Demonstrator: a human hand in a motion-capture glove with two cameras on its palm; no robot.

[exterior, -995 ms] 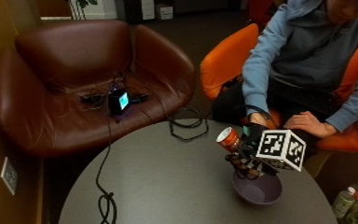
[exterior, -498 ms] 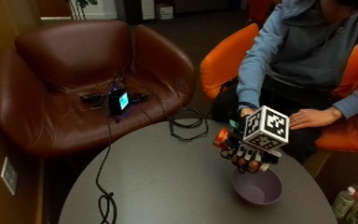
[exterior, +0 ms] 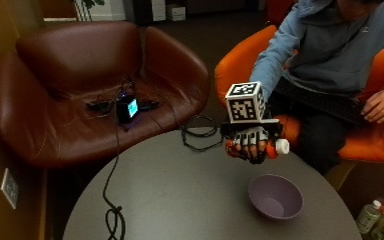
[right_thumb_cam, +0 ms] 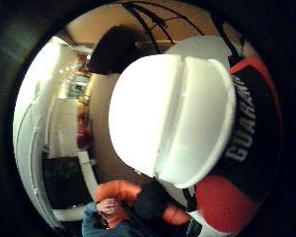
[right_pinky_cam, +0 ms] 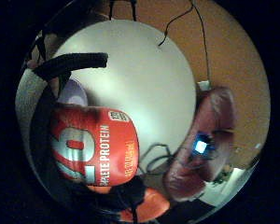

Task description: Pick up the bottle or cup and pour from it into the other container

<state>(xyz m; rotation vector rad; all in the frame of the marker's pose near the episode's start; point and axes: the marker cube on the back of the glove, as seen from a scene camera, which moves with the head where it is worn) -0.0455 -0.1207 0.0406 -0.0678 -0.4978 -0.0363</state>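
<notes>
Since the earlier frames, the gloved right hand (exterior: pixel 252 145) has withdrawn from its position directly over the bowl (exterior: pixel 276 196) and has risen toward the seated person, taking the bottle (exterior: pixel 272 147) with it. One second ago the bottle was tipped mouth-down at the bowl's rim; it now lies roughly level in the air, white cap (exterior: pixel 282 146) pointing sideways toward the person's side of the bowl, clear of the bowl.

Hand state: fingers curled round the body of the bottle, gripping it across the orange label. The little-finger palm view confirms the bottle (right_pinky_cam: pixel 94 145) close against the palm, its label reading "PROTEIN". The thumb-side palm view is largely filled by the white cap (right_thumb_cam: pixel 172 118), which appears in place on the bottle.

Bowl: purple, upright, resting on the round grey worktop (exterior: pixel 172 200), beyond the hand and apart from it. Its contents cannot be determined.

Other items: a black cable (exterior: pixel 114 215) trails across the worktop on the far side of the bowl from the person, running up to a small lit device (exterior: pixel 127 108) on the brown leather armchair (exterior: pixel 79 90). The bare left hand (exterior: pixel 380 105) rests on the person's lap, well apart from the bowl. Several bottles (exterior: pixel 380 217) stand on the floor beside the worktop, near the bowl's side.
</notes>
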